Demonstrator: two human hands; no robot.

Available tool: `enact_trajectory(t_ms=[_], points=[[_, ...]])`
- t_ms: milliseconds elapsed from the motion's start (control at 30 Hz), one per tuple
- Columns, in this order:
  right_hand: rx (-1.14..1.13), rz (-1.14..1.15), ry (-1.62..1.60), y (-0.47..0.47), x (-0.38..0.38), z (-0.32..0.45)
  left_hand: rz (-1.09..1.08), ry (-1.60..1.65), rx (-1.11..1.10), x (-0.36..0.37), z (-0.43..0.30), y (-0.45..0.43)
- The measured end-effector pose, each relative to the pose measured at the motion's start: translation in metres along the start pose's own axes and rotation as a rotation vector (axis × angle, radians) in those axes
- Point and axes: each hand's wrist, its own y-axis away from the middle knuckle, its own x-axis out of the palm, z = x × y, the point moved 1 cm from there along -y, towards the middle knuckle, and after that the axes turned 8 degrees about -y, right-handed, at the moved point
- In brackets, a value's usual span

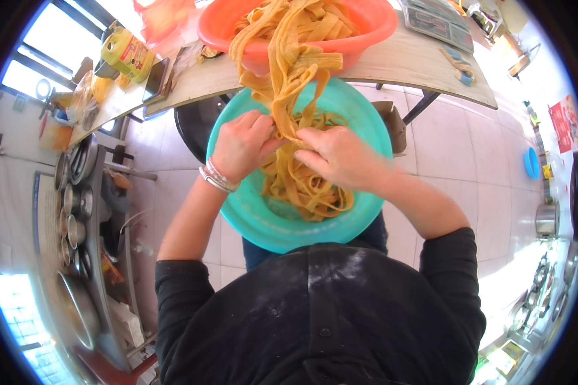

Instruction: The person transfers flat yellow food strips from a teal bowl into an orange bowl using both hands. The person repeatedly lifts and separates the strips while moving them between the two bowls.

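Note:
Long, flat yellow food strips (283, 91), like tofu skin or wide noodles, hang from an orange-red plastic basin (216, 41) down into a turquoise plastic basin (236, 207). Above the turquoise basin, my left hand (248, 142) has its fingers curled around part of the hanging bunch. Between the thumb and fingers of my right hand (342, 156), strips are pinched close beside the left. A loose heap of strips (313, 192) lies in the turquoise basin below both hands. My fingers partly hide the gripped portion.
The orange-red basin stands on a wooden table (390, 62), with a digital scale (433, 21) to its right. A yellow plastic jar (127, 53) is at left. Steel bowls (74, 231) line a rack. Beneath the table sits a cardboard box (390, 125).

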Motion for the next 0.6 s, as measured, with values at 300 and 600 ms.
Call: enact_trajectory(t_ms=[300, 600], points=[[0.101, -0.142, 0.011, 0.016, -0.087, -0.022, -0.085, 0.219, -0.277, -0.022, 0.024, 0.006], [0.434, -0.59, -0.285, 0.073, -0.161, -0.08, -0.296, 1.082, -0.8, -0.021, 0.075, 0.024]])
